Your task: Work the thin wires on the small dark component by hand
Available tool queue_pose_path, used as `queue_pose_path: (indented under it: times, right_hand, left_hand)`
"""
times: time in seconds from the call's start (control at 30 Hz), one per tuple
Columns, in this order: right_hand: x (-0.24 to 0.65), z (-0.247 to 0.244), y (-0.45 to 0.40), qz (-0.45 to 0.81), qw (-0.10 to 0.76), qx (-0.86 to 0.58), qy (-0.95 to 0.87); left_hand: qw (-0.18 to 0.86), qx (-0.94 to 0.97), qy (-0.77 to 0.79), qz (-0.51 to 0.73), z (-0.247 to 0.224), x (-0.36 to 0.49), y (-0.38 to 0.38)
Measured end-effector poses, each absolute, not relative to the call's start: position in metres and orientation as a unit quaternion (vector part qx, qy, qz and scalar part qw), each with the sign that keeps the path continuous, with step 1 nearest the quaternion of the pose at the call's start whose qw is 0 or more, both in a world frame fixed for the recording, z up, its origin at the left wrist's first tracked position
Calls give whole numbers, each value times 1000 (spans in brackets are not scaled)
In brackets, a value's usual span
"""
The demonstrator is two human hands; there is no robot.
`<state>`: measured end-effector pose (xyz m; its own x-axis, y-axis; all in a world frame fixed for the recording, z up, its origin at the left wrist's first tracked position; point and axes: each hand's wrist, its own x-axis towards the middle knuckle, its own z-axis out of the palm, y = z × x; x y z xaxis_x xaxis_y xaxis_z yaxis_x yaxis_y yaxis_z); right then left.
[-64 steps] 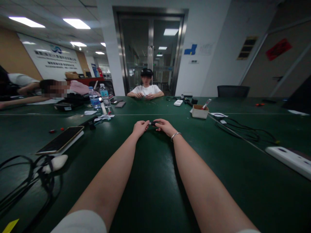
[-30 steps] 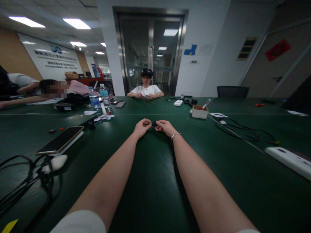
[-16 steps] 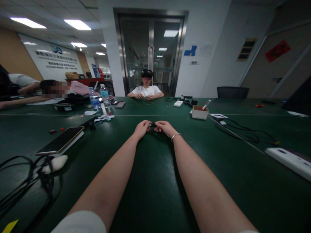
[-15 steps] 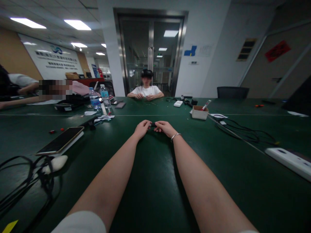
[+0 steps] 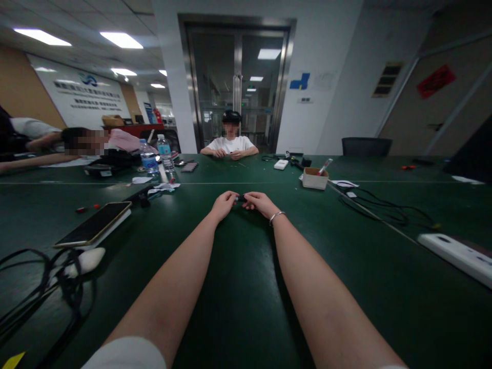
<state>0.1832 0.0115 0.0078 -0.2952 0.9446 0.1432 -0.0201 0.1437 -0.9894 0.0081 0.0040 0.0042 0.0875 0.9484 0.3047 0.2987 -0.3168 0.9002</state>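
Note:
Both my arms reach out over a dark green table. My left hand is closed, with its fingertips pinching one end of a small dark object that has a lighter grey end. From the other side my right hand, with a silver bracelet at the wrist, pinches the dark end. The object lies level between the two hands, just above or on the table. It is too small and too covered by fingers to name its kind.
To the left lie a phone, a white mouse and tangled black cables. Water bottles stand farther back. On the right are a small box, cables and a white power strip. A person sits opposite.
The view has shifted very slightly. A little more of the small dark object shows between my fingertips; both hands keep nearly the same place and grip.

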Motion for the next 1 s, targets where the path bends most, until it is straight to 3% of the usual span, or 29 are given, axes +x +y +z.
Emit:
queue_pose_path:
  times: [1.0]
  right_hand:
    - [183,12,7,533,450,-376,-610]
  left_hand:
    - [360,636,467,498,6,9,2]
